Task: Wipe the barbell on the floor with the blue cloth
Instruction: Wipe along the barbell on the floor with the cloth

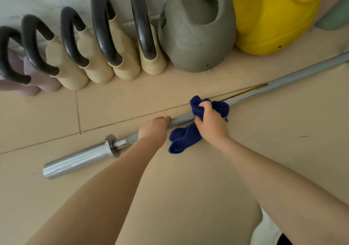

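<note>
A long silver barbell (283,81) lies diagonally on the beige tiled floor, its thick sleeve end at lower left and the shaft running up to the right edge. My left hand (154,129) grips the shaft just right of the collar. My right hand (211,124) holds a bunched dark blue cloth (184,139) wrapped over the shaft right beside my left hand. Part of the cloth hangs down onto the floor. The shaft under the cloth is hidden.
Several kettlebells with black handles (105,37) stand in a row along the white wall behind the bar. A large grey kettlebell (196,42) and a yellow one (273,18) stand further right. Bare tiles (283,150) lie in front of the bar.
</note>
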